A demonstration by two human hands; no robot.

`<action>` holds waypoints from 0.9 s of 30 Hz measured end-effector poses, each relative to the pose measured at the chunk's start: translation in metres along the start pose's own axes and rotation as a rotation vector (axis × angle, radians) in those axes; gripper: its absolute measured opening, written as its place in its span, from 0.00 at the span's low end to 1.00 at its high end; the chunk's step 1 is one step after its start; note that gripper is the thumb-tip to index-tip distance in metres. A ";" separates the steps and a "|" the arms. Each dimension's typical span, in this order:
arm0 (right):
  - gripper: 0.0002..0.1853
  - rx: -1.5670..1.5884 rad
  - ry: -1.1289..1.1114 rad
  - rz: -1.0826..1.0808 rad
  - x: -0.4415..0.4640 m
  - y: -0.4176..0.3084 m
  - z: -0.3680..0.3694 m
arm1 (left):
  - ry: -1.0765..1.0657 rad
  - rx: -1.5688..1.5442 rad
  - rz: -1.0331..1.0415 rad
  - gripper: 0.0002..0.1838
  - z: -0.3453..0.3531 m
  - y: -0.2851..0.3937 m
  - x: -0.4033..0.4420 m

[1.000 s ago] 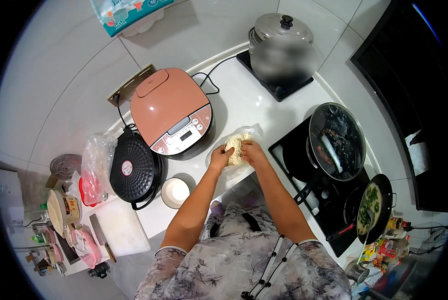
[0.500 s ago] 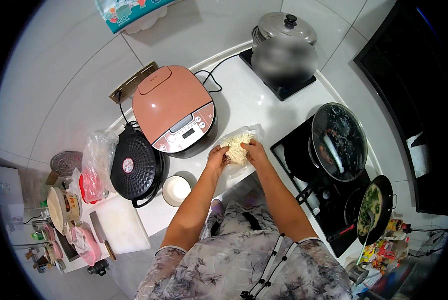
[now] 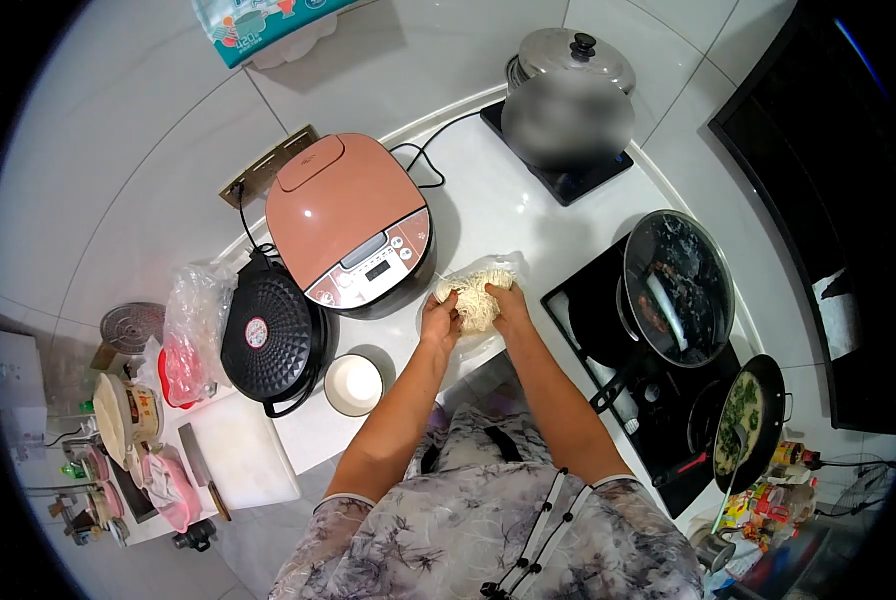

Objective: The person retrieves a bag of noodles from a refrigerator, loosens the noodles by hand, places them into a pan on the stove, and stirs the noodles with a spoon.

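Pale wall tiles [image 3: 408, 60] rise behind the white worktop [image 3: 483, 215], and close to its front edge, the one nearest our body, lie the pale noodles [image 3: 478, 303] on a clear plastic bag [image 3: 511, 263]. Our hands are apart, one at each side of the noodles: the left hand [image 3: 440, 320] and the right hand [image 3: 513, 307] both hold them, fingers curled into the strands. We judge the step in hand to be loosening or gathering the bundle; any further move of it would call for an even, light grip from both sides, with the plastic kept out of our fingers. The mass is slightly longer from hand to hand, roughly along the front edge, but its tangled strands run several ways and we can pick out no end that points anywhere. Towards our left sit the rice cooker [image 3: 343, 215] and a white bowl [image 3: 354, 385]; the hob [image 3: 658, 425] lies to our right.
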State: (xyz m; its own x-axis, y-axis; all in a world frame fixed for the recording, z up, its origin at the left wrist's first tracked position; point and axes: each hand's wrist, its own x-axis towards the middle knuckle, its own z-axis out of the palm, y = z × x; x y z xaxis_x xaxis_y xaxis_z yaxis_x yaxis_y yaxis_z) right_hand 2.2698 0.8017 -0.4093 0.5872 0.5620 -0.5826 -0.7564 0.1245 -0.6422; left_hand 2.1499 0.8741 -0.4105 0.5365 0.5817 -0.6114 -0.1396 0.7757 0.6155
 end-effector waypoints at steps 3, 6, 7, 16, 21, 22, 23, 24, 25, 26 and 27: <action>0.22 0.069 0.046 -0.020 -0.004 0.002 0.001 | 0.008 -0.113 0.050 0.05 0.004 -0.003 -0.002; 0.19 0.049 0.022 -0.091 -0.003 0.007 0.002 | 0.021 -0.145 0.045 0.09 0.011 0.002 -0.012; 0.19 0.049 0.022 -0.091 -0.003 0.007 0.001 | 0.028 -0.105 0.060 0.11 0.014 0.005 -0.017; 0.27 -0.179 0.049 -0.123 -0.019 0.007 0.013 | -0.033 0.544 0.226 0.22 0.008 -0.011 -0.004; 0.30 -0.329 0.301 -0.228 -0.003 0.022 0.015 | -0.039 0.752 0.208 0.28 0.013 -0.007 -0.014; 0.30 -0.328 0.302 -0.228 0.002 0.024 0.012 | -0.040 0.753 0.208 0.28 0.012 -0.007 -0.014; 0.29 -0.388 0.295 -0.264 0.005 0.024 0.010 | -0.076 0.732 0.237 0.26 0.007 -0.011 -0.010; 0.28 -0.448 0.288 -0.299 0.008 0.024 0.008 | -0.112 0.712 0.266 0.25 0.002 -0.015 -0.008; 0.28 -0.445 0.286 -0.298 0.013 0.020 0.004 | -0.110 0.715 0.267 0.25 -0.005 -0.018 -0.007; 0.28 -0.341 0.313 -0.297 0.016 0.012 -0.001 | -0.107 0.753 0.285 0.25 -0.011 -0.019 -0.008; 0.28 -0.237 0.338 -0.296 0.020 0.008 -0.001 | -0.103 0.791 0.304 0.24 -0.017 -0.018 -0.008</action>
State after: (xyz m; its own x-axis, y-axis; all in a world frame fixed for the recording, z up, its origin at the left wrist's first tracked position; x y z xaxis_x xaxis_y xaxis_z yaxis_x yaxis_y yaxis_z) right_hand 2.2758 0.8128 -0.4267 0.8565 0.2300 -0.4621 -0.4804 0.0274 -0.8766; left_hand 2.1337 0.8600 -0.4252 0.6481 0.6821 -0.3386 0.3121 0.1678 0.9351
